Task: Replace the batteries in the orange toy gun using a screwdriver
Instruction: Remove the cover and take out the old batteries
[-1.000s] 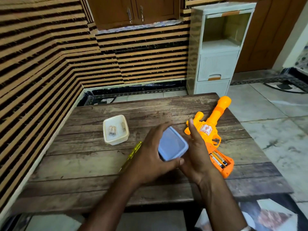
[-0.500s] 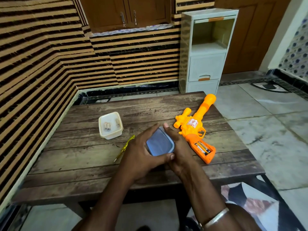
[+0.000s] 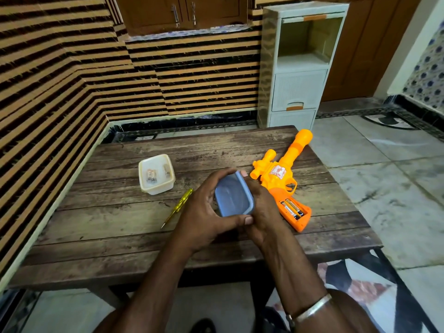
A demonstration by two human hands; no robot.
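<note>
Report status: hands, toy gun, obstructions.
Left hand and right hand both grip the blue lid. Orange toy gun flat on table, battery bay open, batteries inside. Screwdriver idle on table, left of hands; gun unobstructed.

A wooden table [image 3: 120, 224] stands near a white drawer unit [image 3: 298, 90] on tiled floor [image 3: 396, 188].

Toy gun: orange plastic toy gun [image 3: 280, 174], flat on its side right of frame centre, barrel toward upper right, grip toward lower right, battery bay in the grip uncovered.
Fitted batteries: two cylindrical cells [image 3: 292, 209] side by side in that open bay.
Screwdriver: slim yellow-handled screwdriver [image 3: 177, 206], flat, left of centre, metal tip toward lower left.
Loose batteries: small cells [image 3: 151, 176] inside an open cream plastic tub [image 3: 157, 188], upper left of centre.
</note>
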